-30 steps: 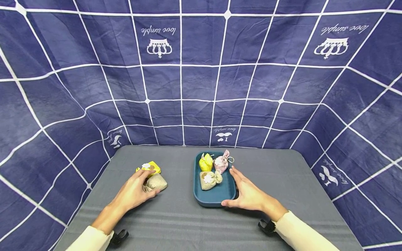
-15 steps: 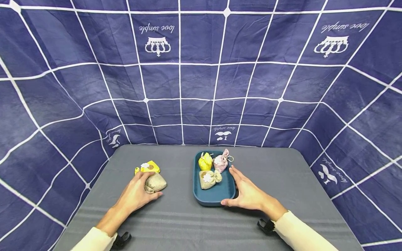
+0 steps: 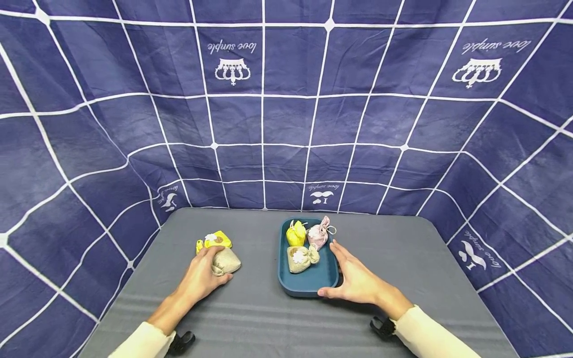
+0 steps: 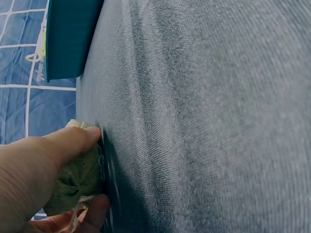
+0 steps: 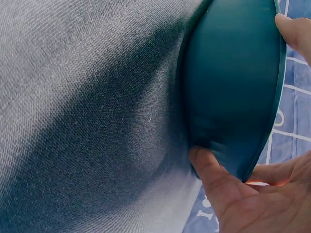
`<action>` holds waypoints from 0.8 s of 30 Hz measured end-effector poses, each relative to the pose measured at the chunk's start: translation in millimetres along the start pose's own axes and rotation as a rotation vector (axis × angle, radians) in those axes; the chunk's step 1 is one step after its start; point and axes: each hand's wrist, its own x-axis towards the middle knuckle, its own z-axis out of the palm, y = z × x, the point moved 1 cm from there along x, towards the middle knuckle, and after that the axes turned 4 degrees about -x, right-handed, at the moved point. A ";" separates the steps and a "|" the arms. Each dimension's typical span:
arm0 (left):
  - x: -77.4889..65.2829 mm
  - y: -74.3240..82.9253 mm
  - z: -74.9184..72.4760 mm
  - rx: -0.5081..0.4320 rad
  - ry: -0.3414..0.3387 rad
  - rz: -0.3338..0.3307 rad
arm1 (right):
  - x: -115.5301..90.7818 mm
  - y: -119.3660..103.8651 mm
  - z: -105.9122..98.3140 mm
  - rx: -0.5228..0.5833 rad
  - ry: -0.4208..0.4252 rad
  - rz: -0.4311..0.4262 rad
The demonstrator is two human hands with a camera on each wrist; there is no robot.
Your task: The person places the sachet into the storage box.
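Note:
My left hand point(image 3: 203, 276) is at a beige drawstring pouch point(image 3: 226, 262) on the left of the table. In the left wrist view, thumb and fingers sit on either side of the pouch point(image 4: 80, 182), close to the cloth. Just behind it lies a yellow pouch point(image 3: 221, 239) with a white flower. My right hand point(image 3: 360, 281) holds the near right corner of a blue tray point(image 3: 309, 287), thumb at the front rim and fingers along the right side. Inside the tray are another yellow pouch point(image 3: 296, 233), a pink pouch point(image 3: 318, 234) and a flowered beige pouch point(image 3: 299, 260).
A grey cloth point(image 3: 255, 323) covers the table. Blue curtain point(image 3: 286, 119) with white grid lines stands behind it and at both sides. Black straps point(image 3: 181, 343) show at both wrists.
My left fingers have drawn back from over the yellow pouch and settled around the beige pouch beside it. My right hand keeps its place on the tray. The head view shifts slightly.

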 end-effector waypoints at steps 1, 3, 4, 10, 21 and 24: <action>0.7 -0.1 0.5 -0.004 0.005 -0.003 | -0.2 0.3 0.0 0.000 -0.002 0.003; 1.9 -1.0 1.2 -0.010 0.016 -0.003 | -0.5 0.6 0.1 -0.005 -0.003 0.005; 2.3 -1.5 1.2 -0.016 0.022 -0.005 | -0.5 0.3 0.0 -0.005 -0.002 0.004; 4.9 -1.0 2.0 -0.043 0.083 0.024 | -2.2 -3.7 -3.3 -0.014 0.007 -0.007; 13.7 12.7 9.1 -0.102 0.135 0.102 | -4.4 8.1 8.8 0.061 0.133 -0.129; 18.0 18.4 9.3 -0.109 0.124 0.086 | -3.5 9.2 9.6 0.055 0.125 -0.114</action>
